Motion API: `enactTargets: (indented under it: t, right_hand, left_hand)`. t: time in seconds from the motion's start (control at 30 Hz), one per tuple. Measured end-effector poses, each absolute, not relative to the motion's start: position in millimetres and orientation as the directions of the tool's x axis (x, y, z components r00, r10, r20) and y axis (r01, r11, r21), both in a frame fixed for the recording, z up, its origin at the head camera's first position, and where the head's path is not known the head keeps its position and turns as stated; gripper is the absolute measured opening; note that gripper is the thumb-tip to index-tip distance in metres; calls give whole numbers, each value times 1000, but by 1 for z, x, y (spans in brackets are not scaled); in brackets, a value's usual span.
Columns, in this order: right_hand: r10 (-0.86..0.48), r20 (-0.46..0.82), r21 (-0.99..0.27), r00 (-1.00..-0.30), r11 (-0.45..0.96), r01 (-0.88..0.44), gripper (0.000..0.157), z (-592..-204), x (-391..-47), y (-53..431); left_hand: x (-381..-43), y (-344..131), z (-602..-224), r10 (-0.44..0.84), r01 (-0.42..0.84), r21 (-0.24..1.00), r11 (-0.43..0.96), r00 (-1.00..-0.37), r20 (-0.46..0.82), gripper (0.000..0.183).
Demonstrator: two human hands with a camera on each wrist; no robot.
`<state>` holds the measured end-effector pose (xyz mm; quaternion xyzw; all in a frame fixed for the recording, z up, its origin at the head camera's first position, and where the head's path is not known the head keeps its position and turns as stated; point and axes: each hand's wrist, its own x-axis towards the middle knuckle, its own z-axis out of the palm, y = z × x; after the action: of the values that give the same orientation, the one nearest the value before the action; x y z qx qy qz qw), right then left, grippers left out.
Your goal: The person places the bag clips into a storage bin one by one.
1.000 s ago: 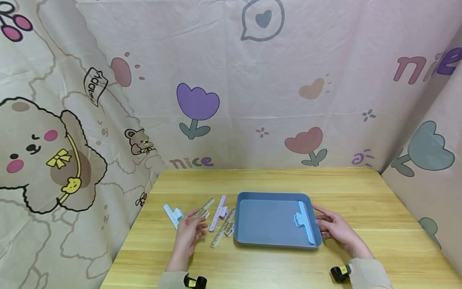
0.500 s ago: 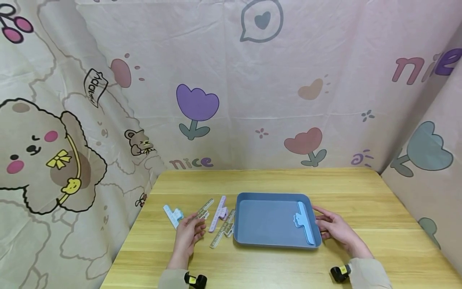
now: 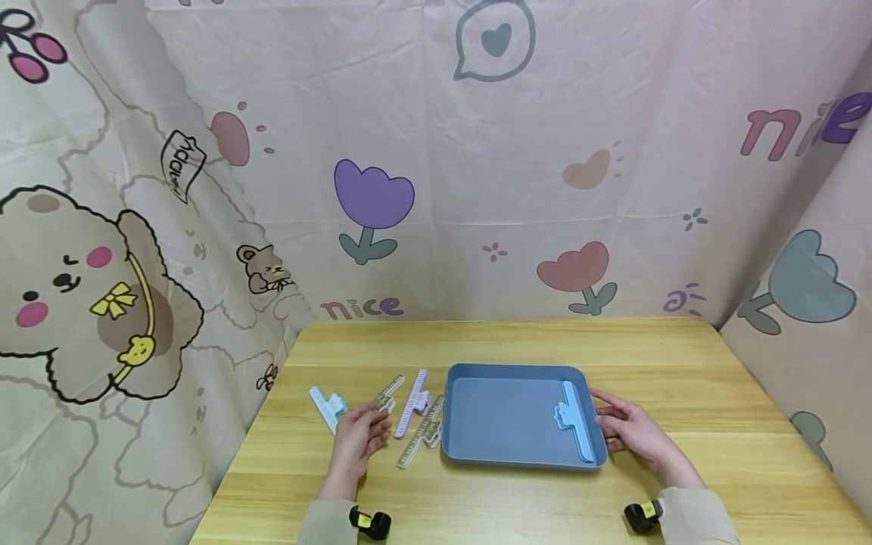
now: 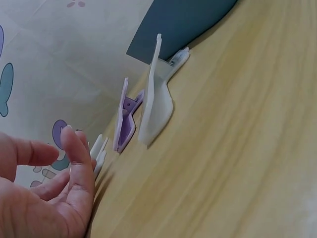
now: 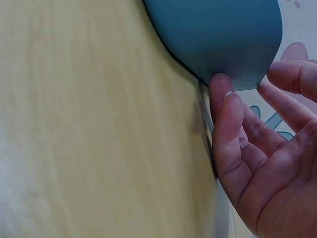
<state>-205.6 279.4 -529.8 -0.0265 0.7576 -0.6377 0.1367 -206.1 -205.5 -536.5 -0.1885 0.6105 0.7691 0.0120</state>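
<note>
My left hand (image 3: 356,440) hovers low over the table's left part, fingers loosely bent, with a gap between thumb and fingers in the left wrist view. Just past its fingertips lies a clear ruler-edged clip (image 3: 390,390), partly hidden by the hand. To the left is a light blue clip (image 3: 324,407); to the right lie a purple clip (image 3: 412,407) and a second clear clip (image 3: 412,446), close to the grey-blue tray (image 3: 504,369). My right hand (image 3: 639,433) touches the tray's right wall with its fingertips. Inside the tray, a blue clip (image 3: 576,424) lies along the right side.
The wooden table (image 3: 518,503) carries the tray and all the clips. A patterned cloth (image 3: 436,189) hangs behind it and along both sides. Each wrist wears a small black camera (image 3: 371,524).
My left hand's fingertips have sunk slightly beside the clear clip. My right hand, the tray and the clips stay where they were.
</note>
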Motion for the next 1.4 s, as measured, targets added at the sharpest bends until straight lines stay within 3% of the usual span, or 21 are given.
enactTargets:
  t: [0.67,1.4]
  right_hand:
    - [-246,-157,-980,-956,160,120,63,-527,-205,278]
    - [-236,-165,-978,-958,164,128,63,-529,-206,280]
  left_hand:
    - [-215,-201,-535,-405,-109,977,-182,-897,-176,30]
    - [-214,-202,-521,-471,-36,998,-43,-881,-52,25]
